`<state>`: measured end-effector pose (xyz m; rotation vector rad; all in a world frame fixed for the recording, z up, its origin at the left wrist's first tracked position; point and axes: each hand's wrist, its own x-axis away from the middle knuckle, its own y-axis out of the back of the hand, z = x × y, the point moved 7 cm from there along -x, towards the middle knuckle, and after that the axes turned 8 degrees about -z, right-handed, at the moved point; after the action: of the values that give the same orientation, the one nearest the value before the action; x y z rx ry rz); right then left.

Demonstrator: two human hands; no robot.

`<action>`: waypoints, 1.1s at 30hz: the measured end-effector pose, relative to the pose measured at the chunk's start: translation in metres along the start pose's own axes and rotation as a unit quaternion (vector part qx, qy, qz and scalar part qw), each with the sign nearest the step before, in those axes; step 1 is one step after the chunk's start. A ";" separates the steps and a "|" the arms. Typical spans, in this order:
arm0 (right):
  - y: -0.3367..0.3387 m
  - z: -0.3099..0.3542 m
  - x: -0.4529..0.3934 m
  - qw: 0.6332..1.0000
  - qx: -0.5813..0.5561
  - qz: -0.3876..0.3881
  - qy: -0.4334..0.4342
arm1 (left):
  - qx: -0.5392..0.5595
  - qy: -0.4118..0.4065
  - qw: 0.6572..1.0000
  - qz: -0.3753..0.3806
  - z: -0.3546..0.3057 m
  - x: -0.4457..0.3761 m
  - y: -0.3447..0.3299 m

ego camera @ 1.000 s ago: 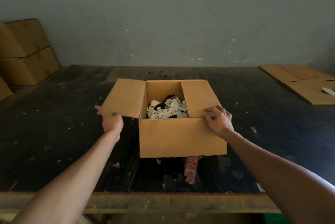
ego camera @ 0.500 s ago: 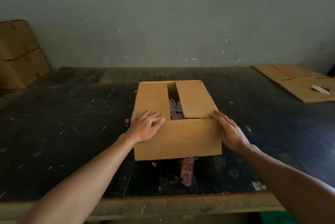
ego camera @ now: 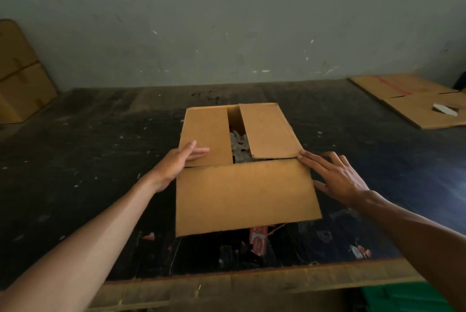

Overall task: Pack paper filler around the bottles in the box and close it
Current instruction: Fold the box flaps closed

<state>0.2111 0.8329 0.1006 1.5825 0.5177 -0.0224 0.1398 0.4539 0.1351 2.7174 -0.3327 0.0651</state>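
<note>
box [ego camera: 248, 193] mid-desk, side flaps folded in, narrow gap left on top.
pale paper filler [ego camera: 238, 144] shows through the gap; bottles hidden. left hand [ego camera: 176, 164] flat and spread on the left flap [ego camera: 206, 132]. right hand [ego camera: 336, 176] spread wide, fingertips at the right flap [ego camera: 268, 130] near corner. dark desk [ego camera: 88, 160]; flattened cardboard [ego camera: 413, 99] far right, stacked cartons [ego camera: 20, 79] far left.

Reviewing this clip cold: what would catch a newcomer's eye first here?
The cardboard box at the centre of the dark table, its two top flaps folded down with a narrow gap showing white paper filler. The left hand lies flat on the left flap; the right hand spreads open at the box's right corner. Flattened cardboard lies far right.
</note>
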 end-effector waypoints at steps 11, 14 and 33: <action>0.033 0.001 -0.034 0.936 -0.273 -0.134 -0.179 | 0.265 0.137 0.954 -0.021 -0.006 -0.020 0.024; 0.032 -0.005 -0.050 0.899 -0.362 -0.114 -0.219 | 0.227 0.124 0.965 -0.044 -0.011 -0.024 0.039; -0.049 -0.062 -0.231 0.807 -0.461 -0.002 -0.369 | -0.238 0.148 0.934 -0.224 0.015 -0.130 0.024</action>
<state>-0.0304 0.8198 0.1355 0.5139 -0.1147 -0.3304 0.0082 0.4551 0.1186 2.1925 0.3242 0.2288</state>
